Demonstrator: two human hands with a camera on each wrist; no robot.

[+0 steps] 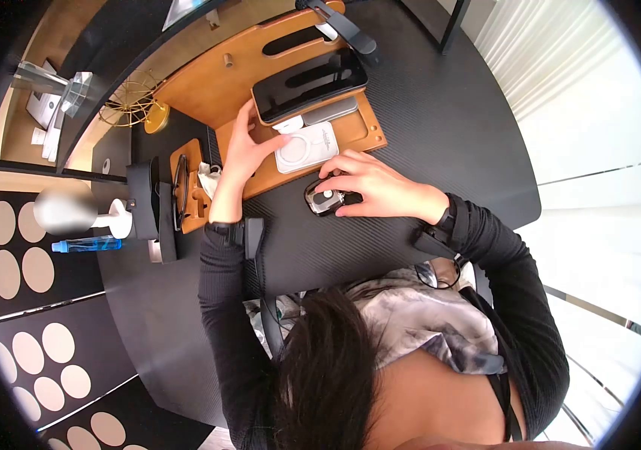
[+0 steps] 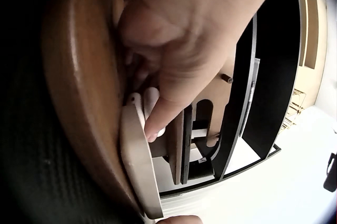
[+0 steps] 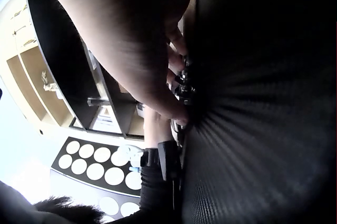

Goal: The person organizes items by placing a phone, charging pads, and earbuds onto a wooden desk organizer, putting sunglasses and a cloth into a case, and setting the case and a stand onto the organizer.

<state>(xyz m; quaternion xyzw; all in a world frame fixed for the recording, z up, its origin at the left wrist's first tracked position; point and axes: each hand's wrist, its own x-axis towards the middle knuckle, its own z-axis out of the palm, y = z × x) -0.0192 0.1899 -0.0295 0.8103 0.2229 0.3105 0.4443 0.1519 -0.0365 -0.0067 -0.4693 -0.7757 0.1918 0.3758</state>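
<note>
My left hand (image 1: 241, 154) reaches over the left side of a wooden desk organizer (image 1: 249, 180). Its thumb touches the left edge of a white, flat power bank (image 1: 316, 152) with a ring outline, while the fingers extend beside a phone (image 1: 309, 86) propped on the organizer. Just beyond the thumb sits a small white rounded case (image 1: 288, 125). In the left wrist view the thumb lies against the white rounded pieces (image 2: 151, 98) beside the power bank (image 2: 138, 153). On the desk in front, my right hand (image 1: 380, 187) grips a black and silver car key fob (image 1: 324, 199) between thumb and fingers.
A grey slim bar (image 1: 330, 111) lies in the organizer below the phone. To the left stand a wooden holder with glasses (image 1: 180, 191), a black box (image 1: 142, 195) and a blue bottle (image 1: 88, 244). A black strap (image 1: 350, 34) hangs at the organizer's top.
</note>
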